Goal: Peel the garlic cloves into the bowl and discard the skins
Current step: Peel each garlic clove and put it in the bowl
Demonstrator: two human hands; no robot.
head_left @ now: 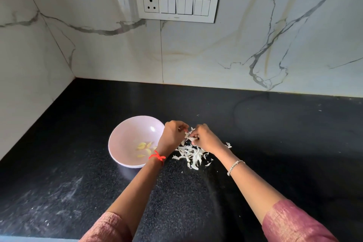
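Head view: peeled cloves in bowl

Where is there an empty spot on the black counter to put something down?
The counter is bare right of the garlic skins, out to the marble wall, and behind the pink bowl. It is crowded where the left hand and right hand work over the skins.

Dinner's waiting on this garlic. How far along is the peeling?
Done: several peeled cloves lie in the bowl, and a heap of skins sits on the counter beside it. In hand: left hand and right hand pinch a papery piece of garlic over the heap. Remaining: finishing that piece and discarding the skins; no unpeeled cloves show elsewhere.
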